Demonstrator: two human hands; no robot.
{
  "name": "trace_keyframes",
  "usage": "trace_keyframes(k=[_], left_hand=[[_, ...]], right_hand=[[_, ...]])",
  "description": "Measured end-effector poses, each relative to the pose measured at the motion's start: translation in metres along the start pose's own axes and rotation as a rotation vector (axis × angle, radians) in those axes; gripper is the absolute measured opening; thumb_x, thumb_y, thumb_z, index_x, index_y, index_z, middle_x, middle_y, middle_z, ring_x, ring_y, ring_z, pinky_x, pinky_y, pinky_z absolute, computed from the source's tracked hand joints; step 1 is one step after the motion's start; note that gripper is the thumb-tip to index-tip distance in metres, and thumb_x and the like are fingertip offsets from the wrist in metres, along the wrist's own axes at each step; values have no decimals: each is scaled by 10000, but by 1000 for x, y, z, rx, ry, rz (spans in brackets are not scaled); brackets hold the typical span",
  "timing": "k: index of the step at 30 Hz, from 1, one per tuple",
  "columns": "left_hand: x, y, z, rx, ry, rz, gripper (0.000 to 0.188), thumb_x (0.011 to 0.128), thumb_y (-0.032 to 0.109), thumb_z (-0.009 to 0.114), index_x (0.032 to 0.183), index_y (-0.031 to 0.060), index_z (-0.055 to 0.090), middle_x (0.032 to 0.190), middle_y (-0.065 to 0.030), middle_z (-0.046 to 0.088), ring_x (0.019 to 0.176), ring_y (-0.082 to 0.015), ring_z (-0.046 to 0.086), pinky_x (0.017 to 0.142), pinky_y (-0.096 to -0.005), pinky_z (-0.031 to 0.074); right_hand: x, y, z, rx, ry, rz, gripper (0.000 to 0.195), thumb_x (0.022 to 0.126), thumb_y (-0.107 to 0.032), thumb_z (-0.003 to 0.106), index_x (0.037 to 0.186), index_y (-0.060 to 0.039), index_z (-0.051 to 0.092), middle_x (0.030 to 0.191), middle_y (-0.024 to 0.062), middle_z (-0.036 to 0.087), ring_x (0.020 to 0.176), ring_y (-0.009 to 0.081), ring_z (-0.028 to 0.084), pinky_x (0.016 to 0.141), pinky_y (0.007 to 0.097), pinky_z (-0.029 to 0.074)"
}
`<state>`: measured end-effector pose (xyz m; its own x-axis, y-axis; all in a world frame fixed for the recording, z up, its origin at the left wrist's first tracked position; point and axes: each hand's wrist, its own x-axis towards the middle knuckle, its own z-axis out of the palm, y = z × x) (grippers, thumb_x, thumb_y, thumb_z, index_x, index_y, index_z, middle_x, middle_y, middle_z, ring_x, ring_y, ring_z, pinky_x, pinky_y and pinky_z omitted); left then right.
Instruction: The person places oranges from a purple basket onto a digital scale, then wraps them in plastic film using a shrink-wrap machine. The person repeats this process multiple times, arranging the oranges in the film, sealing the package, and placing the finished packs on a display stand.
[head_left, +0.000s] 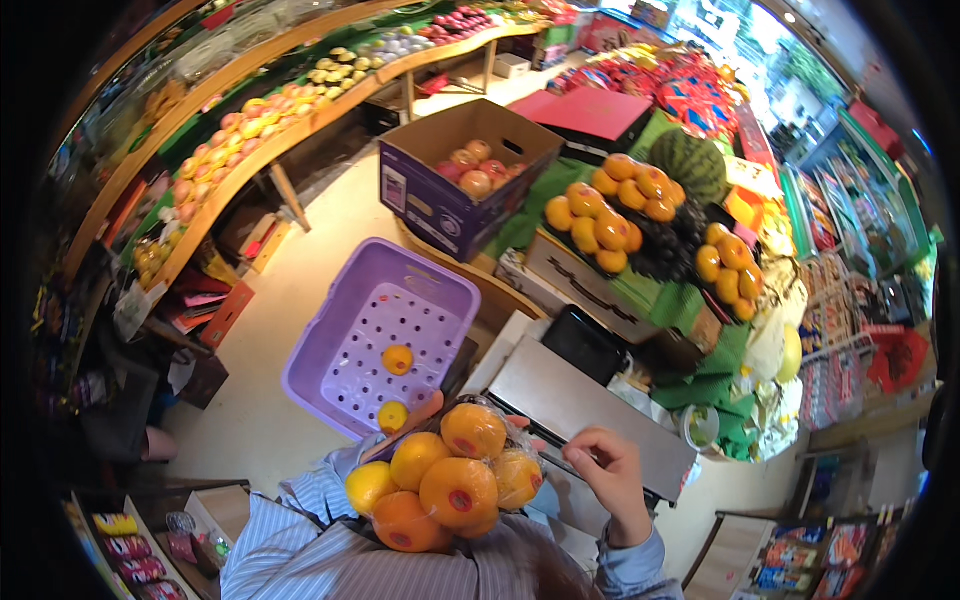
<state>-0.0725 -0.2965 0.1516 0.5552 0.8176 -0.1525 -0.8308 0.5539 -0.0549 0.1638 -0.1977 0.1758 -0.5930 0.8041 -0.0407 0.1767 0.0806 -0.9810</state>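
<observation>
Held against my striped shirt is a bundle of oranges (459, 491) in clear plastic film, several with small red stickers. My left hand (429, 411) supports it from beneath and behind; mostly the thumb and some fingertips show. To the right of the bundle, my right hand (613, 469) is raised with bent fingers, thumb near the forefinger. Whether a bit of film is pinched there cannot be made out. Beyond the bundle lies a purple plastic basket (315, 352) with a perforated bottom, holding two loose oranges (397, 360). A flat metal-topped unit (577, 397) is near my right hand.
A black tray (585, 341) adjoins the metal top. Behind stand a cardboard box (427, 206) of round reddish fruit, wrapped orange packs (596, 221) and a watermelon (688, 165). A wooden fruit shelf (300, 124) curves along the left. Snack shelves (806, 555) flank the lower right.
</observation>
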Motion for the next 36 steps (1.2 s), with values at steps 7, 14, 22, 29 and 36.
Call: trace_keyframes(k=[7,14,22,29,36], left_hand=[[12,8,0,227,203,-192,829,867,653,471,1409,33,376,1388,-253,433,1267,-428,443,1072,-545,342],[22,-9,8,30,155,-141,861,866,648,463,1445,29,314,1447,-281,334,1309,-456,377,1100,-516,307],[23,-6,-6,-50,155,-188,645,919,504,529,1289,-22,480,1257,-226,551,1127,-367,574,992,-473,454],[33,-15,-8,31,132,-211,694,910,538,504,1330,-11,443,1303,-235,510,1176,-393,523,1024,-493,414],[30,-24,-25,-32,97,-140,702,900,541,490,1333,-10,449,1316,-239,507,1199,-385,523,1037,-506,409]], right_hand=[[10,-20,-3,-156,-194,151,23,814,-25,652,824,-3,653,730,25,584,636,57,512,585,207,410],[3,24,-51,70,423,62,59,821,-12,630,871,-42,619,704,-39,557,629,50,523,569,195,419],[8,-6,-29,-66,-228,-91,126,785,-39,711,874,-35,623,796,12,594,629,55,523,536,183,411],[4,16,-37,52,-46,27,74,792,-4,647,839,-25,594,774,-8,559,628,48,513,544,192,402],[0,5,-36,310,-98,14,178,823,-7,663,994,-6,615,922,26,578,801,42,554,594,162,408]])
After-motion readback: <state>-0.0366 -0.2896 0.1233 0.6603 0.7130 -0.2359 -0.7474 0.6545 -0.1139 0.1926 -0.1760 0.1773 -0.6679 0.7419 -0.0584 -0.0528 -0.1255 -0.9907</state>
